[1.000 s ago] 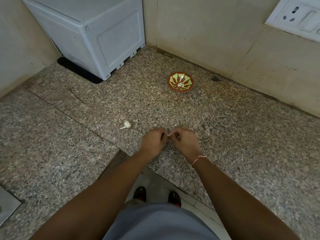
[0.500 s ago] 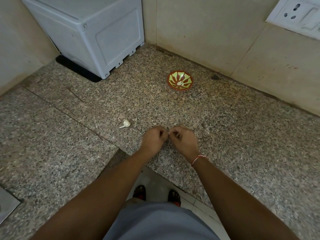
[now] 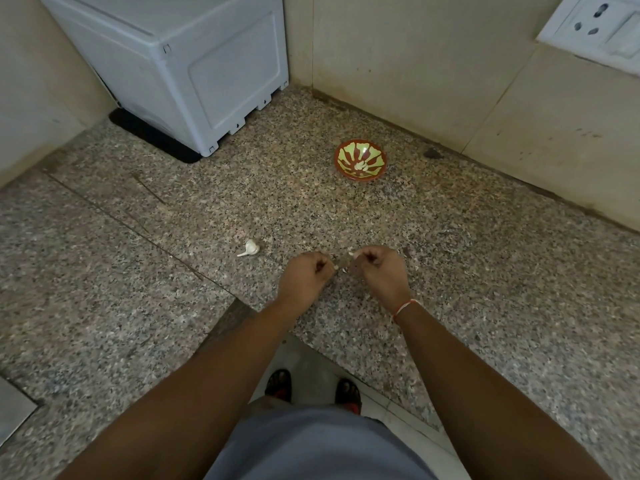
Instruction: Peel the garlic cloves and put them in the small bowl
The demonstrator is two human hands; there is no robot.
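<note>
My right hand pinches a small white garlic clove at its fingertips, just above the granite counter. A short gap to its left, my left hand is curled, with a tiny white scrap of peel at its fingertips. The small red and green bowl stands farther back near the wall, and peeled cloves lie in its middle. Another unpeeled piece of garlic lies on the counter to the left of my hands.
A white plastic appliance on a black mat fills the back left corner. Tiled walls close the back, with a socket plate at the upper right. The counter's front edge steps back below my hands, above my feet.
My hands, pressed together on the clove before, have drawn a little apart. The clove stays with my right hand, the scrap of peel with my left.
</note>
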